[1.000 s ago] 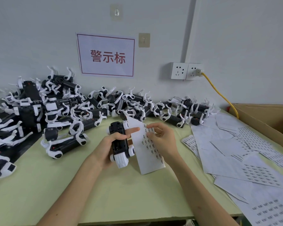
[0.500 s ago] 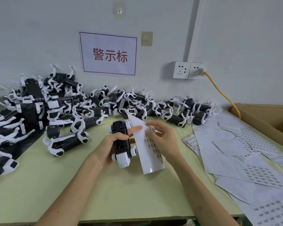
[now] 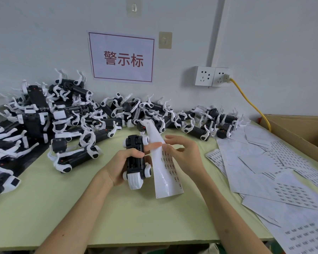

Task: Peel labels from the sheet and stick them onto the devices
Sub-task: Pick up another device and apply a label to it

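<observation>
R hand now uncurls at sheet far end, mid-peel; label pinched? Can't tell. L hand still grips device.

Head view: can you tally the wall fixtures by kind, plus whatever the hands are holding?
sign: 1
adhesive hooks: 2
socket plates: 2
held device: 1
held label sheet: 1
Total: 7
</observation>
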